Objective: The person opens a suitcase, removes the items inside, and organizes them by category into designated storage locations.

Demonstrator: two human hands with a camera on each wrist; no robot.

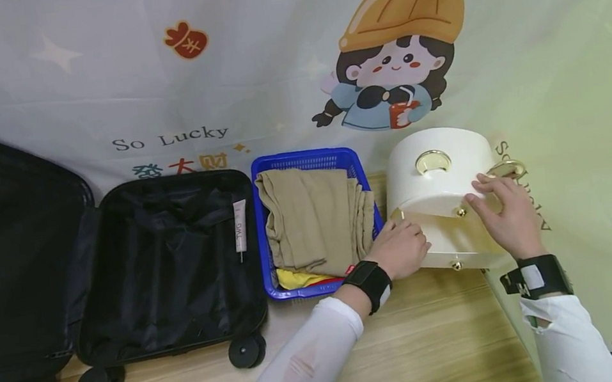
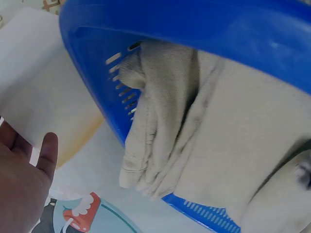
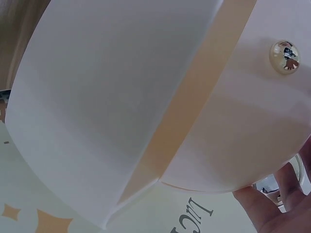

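A white rounded storage box (image 1: 439, 167) with gold knobs and handles stands at the right of the head view. Its lower front drawer (image 1: 443, 241) is pulled out, showing a pale yellow inside. My left hand (image 1: 400, 248) touches the drawer's left edge; in the left wrist view its thumb and fingertips (image 2: 47, 153) lie at the white panel. My right hand (image 1: 509, 212) rests against the box's right side, thumb near the front knob and fingers beside the gold ring handle (image 1: 508, 170). In the right wrist view the fingers (image 3: 284, 194) overlap that handle.
A blue basket (image 1: 261, 235) with folded beige cloth (image 1: 312, 216) and yellow fabric (image 1: 297, 277) stands left of the box. Farther left lies an open black suitcase (image 1: 159, 268), with a pale tube (image 1: 240, 225) inside. Wooden tabletop (image 1: 418, 337) runs along the front.
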